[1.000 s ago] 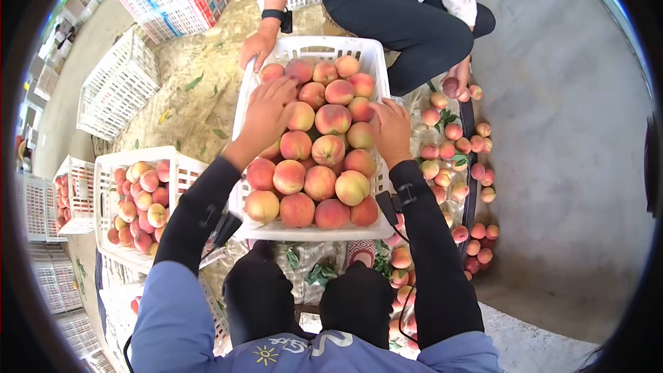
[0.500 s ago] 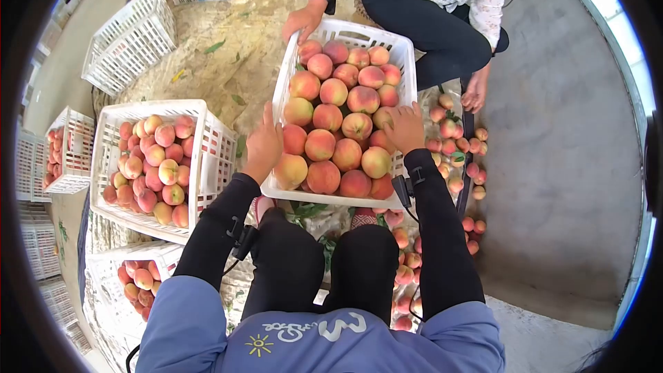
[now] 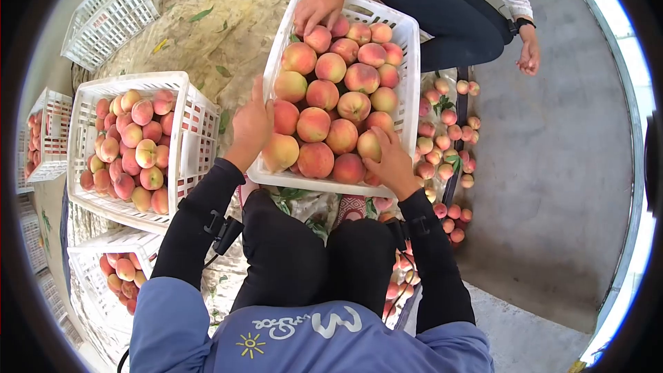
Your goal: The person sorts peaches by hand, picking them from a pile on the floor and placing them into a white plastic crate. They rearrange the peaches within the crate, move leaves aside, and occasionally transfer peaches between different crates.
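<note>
A white plastic crate full of peaches stands in front of my knees, slightly turned. My left hand is at its left rim, fingers stretched out along the side and thumb toward the peaches. Over the near right corner, my right hand has its fingers and thumb around a peach that still lies among the others. A co-worker's hand reaches over the far left corner, its fingertips at a peach. The co-worker's other hand hangs free at the right.
Another crate of peaches stands at my left, with a partly hidden one nearer me. An unfilled crate lies farther back. Loose peaches lie along a dark strip at the right. Sheeting covers the floor.
My right hand has moved down from the peaches by the right rim to one near the corner. The co-worker's one hand went from the rim onto the peaches; the other lifted from the loose peaches.
</note>
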Demonstrator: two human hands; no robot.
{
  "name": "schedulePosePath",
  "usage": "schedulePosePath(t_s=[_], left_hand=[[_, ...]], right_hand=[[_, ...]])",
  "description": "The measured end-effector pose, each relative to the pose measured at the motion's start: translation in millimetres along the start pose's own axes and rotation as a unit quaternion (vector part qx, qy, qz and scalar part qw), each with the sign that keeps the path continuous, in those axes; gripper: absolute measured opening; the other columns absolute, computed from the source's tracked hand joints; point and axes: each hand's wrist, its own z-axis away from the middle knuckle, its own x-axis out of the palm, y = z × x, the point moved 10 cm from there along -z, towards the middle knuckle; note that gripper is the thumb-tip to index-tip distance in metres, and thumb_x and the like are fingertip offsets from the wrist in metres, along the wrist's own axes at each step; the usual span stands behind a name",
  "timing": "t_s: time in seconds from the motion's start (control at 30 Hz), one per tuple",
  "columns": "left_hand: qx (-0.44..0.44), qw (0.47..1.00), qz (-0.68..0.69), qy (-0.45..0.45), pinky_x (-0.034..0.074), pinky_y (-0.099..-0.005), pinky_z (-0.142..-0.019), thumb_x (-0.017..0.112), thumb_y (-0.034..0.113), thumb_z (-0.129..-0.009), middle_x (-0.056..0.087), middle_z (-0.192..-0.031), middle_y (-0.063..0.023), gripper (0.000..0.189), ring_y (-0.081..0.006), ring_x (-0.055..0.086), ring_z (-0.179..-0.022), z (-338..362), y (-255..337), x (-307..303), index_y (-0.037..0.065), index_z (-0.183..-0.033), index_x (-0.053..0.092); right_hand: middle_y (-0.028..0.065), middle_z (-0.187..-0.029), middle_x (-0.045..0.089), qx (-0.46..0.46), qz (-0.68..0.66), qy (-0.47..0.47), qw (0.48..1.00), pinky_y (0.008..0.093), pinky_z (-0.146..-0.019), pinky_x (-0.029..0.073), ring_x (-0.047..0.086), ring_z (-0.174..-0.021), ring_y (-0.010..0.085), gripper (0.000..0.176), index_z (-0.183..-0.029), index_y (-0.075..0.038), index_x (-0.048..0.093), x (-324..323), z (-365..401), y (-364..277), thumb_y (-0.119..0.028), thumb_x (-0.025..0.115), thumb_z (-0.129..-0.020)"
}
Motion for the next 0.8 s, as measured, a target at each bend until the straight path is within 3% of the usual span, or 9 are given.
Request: schedulePosePath(t_s=[0.1, 0.2, 0.27, 0.37, 0.5, 0.6, 0.67, 0.73, 0.8], left_hand=[[0.009, 1.000, 0.015, 0.008, 0.053, -0.0531, -0.074, 0.051, 0.028, -0.097, 0.069, -0.088, -0.0240, 0.066, -0.0435, 0.067, -0.076, 0, 1, -1, 0.008, -0.152, 0.021], [-0.041, 0.997, -0.014, -0.069, 0.050, -0.0526, -0.083, 0.052, 0.027, -0.096, 0.066, -0.111, -0.0236, 0.067, -0.0414, 0.065, -0.095, 4, -2, 8, 0.007, -0.152, 0.022], [0.122, 0.977, -0.080, 0.156, 0.043, -0.0520, -0.098, 0.055, 0.022, -0.092, 0.053, -0.136, -0.0184, 0.061, -0.0366, 0.055, -0.119, 8, 16, -13, 0.006, -0.148, 0.034], [0.290, 0.930, -0.176, 0.143, 0.029, -0.0520, -0.113, 0.061, 0.018, -0.086, 0.046, -0.143, -0.0164, 0.063, -0.0360, 0.043, -0.131, 20, 86, -20, 0.009, -0.145, 0.040], [0.418, 0.906, -0.044, -0.047, 0.031, -0.0505, -0.113, 0.065, 0.017, -0.081, 0.053, -0.133, -0.0123, 0.050, -0.0314, 0.048, -0.127, 36, 137, 35, 0.008, -0.129, 0.054], [0.484, 0.868, -0.027, -0.105, 0.032, -0.0509, -0.112, 0.068, 0.019, -0.079, 0.055, -0.129, -0.0092, 0.051, -0.0282, 0.049, -0.123, 49, 139, 64, 0.008, -0.126, 0.056], [0.490, 0.866, -0.067, -0.074, 0.032, -0.0516, -0.111, 0.068, 0.020, -0.079, 0.056, -0.129, -0.0091, 0.050, -0.0273, 0.049, -0.123, 51, 137, 64, 0.008, -0.126, 0.056], [0.484, 0.869, -0.064, -0.079, 0.032, -0.0512, -0.111, 0.068, 0.020, -0.079, 0.056, -0.129, -0.0091, 0.051, -0.0270, 0.049, -0.123, 51, 138, 64, 0.009, -0.127, 0.055], [0.480, 0.871, -0.069, -0.080, 0.032, -0.0507, -0.111, 0.068, 0.020, -0.080, 0.056, -0.129, -0.0091, 0.051, -0.0267, 0.048, -0.124, 50, 138, 63, 0.009, -0.128, 0.055]], right_hand=[[0.0185, -0.133, 0.053, 0.032, -0.097, -0.015, 0.995, 0.0430, -0.093, 0.050, 0.060, -0.111, 0.0385, 0.069, -0.139, -0.008, 0.047, 5, -10, 17, -0.028, 0.073, -0.077], [0.0246, -0.133, 0.054, 0.049, -0.243, -0.050, 0.967, 0.0411, -0.104, 0.043, 0.053, -0.124, 0.0383, 0.068, -0.137, 0.000, 0.046, 20, -15, 40, -0.030, 0.071, -0.081], [0.0255, -0.133, 0.054, 0.028, -0.281, -0.063, 0.957, 0.0424, -0.102, 0.044, 0.054, -0.123, 0.0383, 0.075, -0.141, -0.001, 0.042, 29, -13, 44, -0.032, 0.072, -0.080], [0.0254, -0.134, 0.053, 0.043, -0.018, 0.017, 0.999, 0.0425, -0.102, 0.044, 0.055, -0.121, 0.0372, 0.079, -0.143, -0.002, 0.038, 30, 0, 26, -0.034, 0.073, -0.080], [0.0244, -0.131, 0.054, 0.127, -0.058, 0.016, 0.990, 0.0422, -0.100, 0.045, 0.055, -0.120, 0.0359, 0.082, -0.142, -0.004, 0.037, 20, -4, 20, -0.042, 0.073, -0.080], [0.0200, -0.124, 0.055, 0.179, -0.245, -0.008, 0.953, 0.0402, -0.099, 0.045, 0.056, -0.117, 0.0319, 0.067, -0.137, -0.004, 0.042, 25, -5, 40, -0.045, 0.063, -0.089], [0.0173, -0.123, 0.055, 0.273, -0.585, -0.060, 0.761, 0.0380, -0.101, 0.043, 0.055, -0.117, 0.0268, 0.054, -0.134, -0.004, 0.046, 52, 0, 60, -0.044, 0.050, -0.098], [0.0163, -0.123, 0.055, 0.265, -0.525, -0.066, 0.806, 0.0367, -0.102, 0.042, 0.054, -0.115, 0.0241, 0.048, -0.133, -0.002, 0.047, 52, 3, 63, -0.039, 0.040, -0.104], [0.0182, -0.125, 0.055, 0.184, -0.374, 0.005, 0.909, 0.0388, -0.102, 0.042, 0.054, -0.118, 0.0283, 0.053, -0.134, -0.002, 0.046, 32, -4, 55, -0.040, 0.050, -0.099]])
